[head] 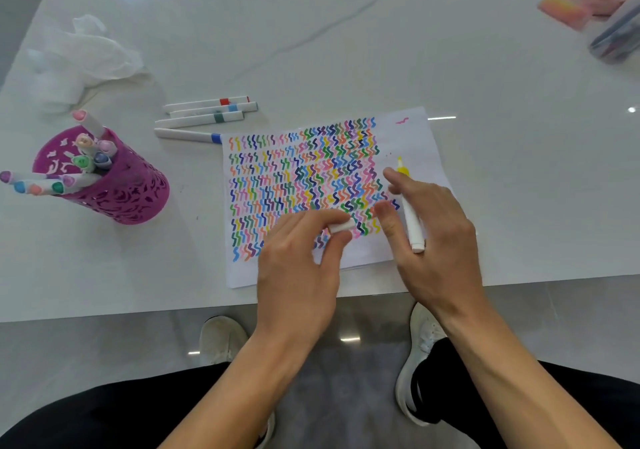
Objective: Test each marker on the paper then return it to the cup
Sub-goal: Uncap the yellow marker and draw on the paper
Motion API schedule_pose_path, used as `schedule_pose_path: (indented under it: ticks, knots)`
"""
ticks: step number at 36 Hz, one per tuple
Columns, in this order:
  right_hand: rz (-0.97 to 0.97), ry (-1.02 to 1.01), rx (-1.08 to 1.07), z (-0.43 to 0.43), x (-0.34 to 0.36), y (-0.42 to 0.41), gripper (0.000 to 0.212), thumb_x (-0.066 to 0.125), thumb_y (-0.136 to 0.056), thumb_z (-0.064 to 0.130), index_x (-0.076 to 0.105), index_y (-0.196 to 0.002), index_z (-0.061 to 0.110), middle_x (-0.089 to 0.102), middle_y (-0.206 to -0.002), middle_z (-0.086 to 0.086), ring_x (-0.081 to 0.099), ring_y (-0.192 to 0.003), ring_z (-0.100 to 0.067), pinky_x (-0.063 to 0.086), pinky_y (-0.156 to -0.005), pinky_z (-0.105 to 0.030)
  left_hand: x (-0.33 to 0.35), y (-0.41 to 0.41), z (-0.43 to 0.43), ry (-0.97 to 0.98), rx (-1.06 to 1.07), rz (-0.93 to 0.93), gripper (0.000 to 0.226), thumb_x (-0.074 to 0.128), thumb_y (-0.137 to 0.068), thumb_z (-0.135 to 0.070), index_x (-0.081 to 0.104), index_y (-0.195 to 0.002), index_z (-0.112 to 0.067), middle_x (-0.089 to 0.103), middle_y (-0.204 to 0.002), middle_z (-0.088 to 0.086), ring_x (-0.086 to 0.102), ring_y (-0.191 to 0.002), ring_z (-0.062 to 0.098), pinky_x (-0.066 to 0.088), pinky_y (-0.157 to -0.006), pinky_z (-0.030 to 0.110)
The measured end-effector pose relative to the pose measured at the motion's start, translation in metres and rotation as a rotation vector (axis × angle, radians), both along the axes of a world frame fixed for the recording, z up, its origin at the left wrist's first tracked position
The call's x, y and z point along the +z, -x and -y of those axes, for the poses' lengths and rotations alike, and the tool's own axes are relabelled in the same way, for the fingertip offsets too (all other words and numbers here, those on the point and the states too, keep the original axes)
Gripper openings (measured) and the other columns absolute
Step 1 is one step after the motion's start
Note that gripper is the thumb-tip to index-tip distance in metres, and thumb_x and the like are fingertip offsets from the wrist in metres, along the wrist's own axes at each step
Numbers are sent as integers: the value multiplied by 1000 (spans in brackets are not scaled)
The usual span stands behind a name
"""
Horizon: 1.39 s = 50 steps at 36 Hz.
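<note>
A white sheet of paper (412,136), covered with rows of coloured squiggles, lies near the table's front edge. My right hand (433,226) is over its right side, shut on an uncapped yellow marker (410,206) whose tip points away from me, above the paper's blank right margin. My left hand (298,261) rests on the paper's lower part and pinches the marker's white cap (341,225) between thumb and fingers. A purple cut-out cup (114,188) stands at the left with several capped markers in it.
Several white markers (207,116) lie on the table just behind the paper's left corner. A crumpled clear plastic bag (79,57) sits at the back left. A pink item and a clear pouch (616,32) are at the far right. The table's edge runs just under my wrists.
</note>
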State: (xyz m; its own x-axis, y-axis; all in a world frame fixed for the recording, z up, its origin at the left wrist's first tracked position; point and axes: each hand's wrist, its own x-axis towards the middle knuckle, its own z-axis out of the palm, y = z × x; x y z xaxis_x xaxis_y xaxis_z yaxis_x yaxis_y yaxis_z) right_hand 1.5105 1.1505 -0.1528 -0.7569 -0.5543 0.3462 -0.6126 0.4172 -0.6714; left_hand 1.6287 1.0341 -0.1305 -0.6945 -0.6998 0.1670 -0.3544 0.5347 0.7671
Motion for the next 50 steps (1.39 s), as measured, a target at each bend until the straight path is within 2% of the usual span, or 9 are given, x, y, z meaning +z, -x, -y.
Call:
schedule_pose_path:
  ticks: [5, 8, 11, 19, 24, 27, 37, 43, 50]
  knots:
    - [423, 275, 68, 8, 32, -8, 31, 62, -101, 25, 67, -130, 31, 72, -91, 0, 71, -94, -20, 53, -84, -25, 11, -2, 7, -321, 69, -117, 18, 73, -92, -18, 71, -104, -31, 72, -99, -21, 67, -94, 5, 50, -84, 19]
    - [650, 465, 99, 9, 48, -9, 20, 68, -92, 14, 66, -111, 20, 72, -83, -12, 74, -80, -19, 58, -78, -26, 13, -4, 11, -478, 66, -183, 17, 69, -95, -16, 72, -107, -27, 75, -101, -15, 70, -98, 7, 54, -89, 25]
    - [717, 534, 109, 8, 54, -6, 12, 71, -88, 13, 73, -100, 15, 75, -80, 1, 71, -74, -14, 60, -76, -28, 13, -5, 11, -564, 57, -217, 12, 63, -98, -20, 71, -104, -28, 77, -97, -8, 72, -99, 7, 54, -88, 25]
    - [708, 458, 99, 8, 59, -10, 9, 68, -87, 14, 75, -90, 18, 75, -77, 4, 72, -72, -13, 56, -74, -22, 15, -6, 8, -639, 31, -228, 18, 57, -101, -15, 72, -107, -24, 78, -97, -5, 72, -98, 4, 55, -83, 20]
    - [720, 392, 80, 10, 57, -12, 8, 69, -87, 18, 76, -92, 18, 77, -82, 3, 73, -77, -16, 56, -76, -23, 19, -8, 7, -587, 1, -187, 20, 58, -101, -20, 74, -109, -29, 76, -102, -10, 70, -100, 13, 56, -90, 46]
    - [731, 376, 79, 11, 56, -12, 10, 70, -87, 19, 77, -93, 16, 76, -80, 3, 72, -74, -15, 57, -75, -24, 20, -8, 8, -564, -11, -175, 19, 58, -100, -23, 74, -108, -30, 75, -102, -12, 69, -99, 12, 55, -90, 50]
    - [796, 365, 113, 15, 50, -15, 7, 69, -93, 17, 76, -96, 17, 76, -75, 3, 73, -73, -11, 55, -73, -17, 17, -10, 8, -536, -46, -164, 18, 57, -101, -26, 72, -104, -35, 73, -89, -9, 70, -86, 14, 59, -74, 33]
    - [865, 391, 109, 17, 46, -17, 16, 64, -90, 25, 75, -98, 15, 76, -75, -3, 73, -73, -14, 55, -72, -21, 18, -11, 9, -592, -58, -163, 21, 52, -97, -37, 71, -98, -29, 66, -73, -4, 62, -64, 11, 53, -61, 29]
    - [931, 435, 173, 18, 37, -20, 14, 64, -92, 21, 76, -99, 17, 72, -76, -9, 64, -62, -22, 53, -65, -31, 18, -13, 13, -582, -60, -153, 22, 53, -101, -26, 70, -88, -22, 57, -65, -9, 53, -56, 8, 45, -54, 23]
